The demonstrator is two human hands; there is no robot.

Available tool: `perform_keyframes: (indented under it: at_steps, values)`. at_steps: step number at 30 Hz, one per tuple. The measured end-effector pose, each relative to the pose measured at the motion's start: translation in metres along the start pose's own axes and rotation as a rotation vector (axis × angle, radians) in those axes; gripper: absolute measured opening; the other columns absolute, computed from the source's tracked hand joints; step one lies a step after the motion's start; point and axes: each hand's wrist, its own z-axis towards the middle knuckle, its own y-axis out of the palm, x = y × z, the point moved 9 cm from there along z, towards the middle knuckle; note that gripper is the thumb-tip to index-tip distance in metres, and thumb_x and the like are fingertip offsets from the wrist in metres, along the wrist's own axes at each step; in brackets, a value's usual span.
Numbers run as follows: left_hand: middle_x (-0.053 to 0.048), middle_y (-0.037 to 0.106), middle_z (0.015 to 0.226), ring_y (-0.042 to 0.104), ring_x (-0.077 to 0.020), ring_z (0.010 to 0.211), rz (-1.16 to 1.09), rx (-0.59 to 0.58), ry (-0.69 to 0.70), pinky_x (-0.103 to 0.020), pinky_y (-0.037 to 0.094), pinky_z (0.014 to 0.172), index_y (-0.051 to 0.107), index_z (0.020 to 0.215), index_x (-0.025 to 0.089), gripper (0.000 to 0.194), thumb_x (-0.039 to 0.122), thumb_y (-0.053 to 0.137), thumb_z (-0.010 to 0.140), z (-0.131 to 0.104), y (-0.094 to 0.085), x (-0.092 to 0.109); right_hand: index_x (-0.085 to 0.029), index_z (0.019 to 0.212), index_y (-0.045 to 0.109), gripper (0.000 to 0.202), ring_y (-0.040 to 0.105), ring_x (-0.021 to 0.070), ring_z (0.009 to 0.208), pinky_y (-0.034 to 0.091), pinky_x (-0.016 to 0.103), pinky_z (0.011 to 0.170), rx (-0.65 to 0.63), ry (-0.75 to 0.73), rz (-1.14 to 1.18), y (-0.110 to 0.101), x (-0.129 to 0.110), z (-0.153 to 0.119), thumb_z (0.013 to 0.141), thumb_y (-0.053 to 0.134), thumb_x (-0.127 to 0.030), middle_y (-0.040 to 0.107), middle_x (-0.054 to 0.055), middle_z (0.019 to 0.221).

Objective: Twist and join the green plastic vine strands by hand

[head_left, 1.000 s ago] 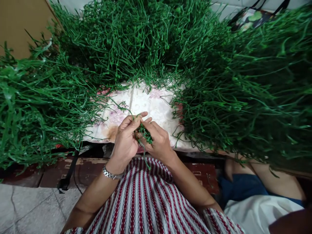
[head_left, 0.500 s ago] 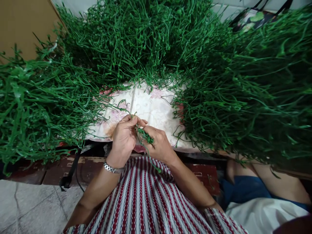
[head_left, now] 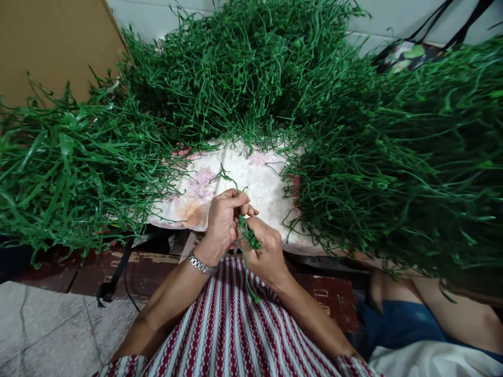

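My left hand (head_left: 225, 220), with a metal-band watch on its wrist, is closed, thumb and finger pinching a thin green stem (head_left: 232, 181). The stem's upper end pokes out above the fingertips. My right hand (head_left: 269, 252) touches the left one and is curled round a small bunch of green stem tips (head_left: 250, 234). From between the hands a longer green stem (head_left: 248, 285) hangs over the striped clothing. Both hands are over the near edge of a pale flowered cloth (head_left: 267, 183). The fingers partly hide what they grip.
Heaps of thin green budded stems ring the cloth: a left heap (head_left: 70, 162), a back heap (head_left: 251, 73) and a right heap (head_left: 393, 167). A patterned bag (head_left: 408, 56) is at the wall. Another person's bare leg and blue clothing (head_left: 408, 319) show at lower right.
Both hands have moved slightly right over the cloth, still together. The pinched stem's free end, which pointed left, now stands up more above the left fingertips. The view has also shifted a little.
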Motion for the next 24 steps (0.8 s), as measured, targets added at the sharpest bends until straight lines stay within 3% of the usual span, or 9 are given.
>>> perform_keyframes:
  at_steps: [11,20,24]
  values:
    - [0.008,0.039,0.039,0.04,-0.0038,0.038,-0.038,-0.033,-0.057,-0.021,0.045,0.052,0.041,0.055,0.015,0.025,0.012,0.063,0.066,-0.003,0.006,-0.008,-0.018,0.071,0.044,0.012,0.048,0.0136,0.062,0.037,0.025,0.057,0.073,-0.124,-0.109,-0.006,-0.012,-0.006,0.078,0.039,-0.01,0.049,0.001,0.063]
    - [0.009,0.035,0.038,0.034,-0.0026,0.034,0.012,-0.037,0.0,-0.018,0.038,0.045,0.04,0.053,0.015,0.027,0.012,0.064,0.066,-0.005,0.006,-0.004,-0.019,0.07,0.043,0.011,0.047,0.0139,0.06,0.037,0.025,0.056,0.085,-0.185,-0.125,-0.004,-0.016,-0.009,0.078,0.04,-0.011,0.049,0.001,0.062]
    - [0.009,0.035,0.039,0.032,-0.0022,0.034,-0.006,-0.029,0.018,-0.021,0.042,0.048,0.036,0.053,0.016,0.033,0.014,0.066,0.065,-0.005,0.005,-0.002,-0.019,0.07,0.043,0.01,0.046,0.014,0.06,0.037,0.025,0.056,0.086,-0.197,-0.152,-0.004,-0.017,-0.008,0.076,0.041,-0.011,0.049,0.001,0.061]
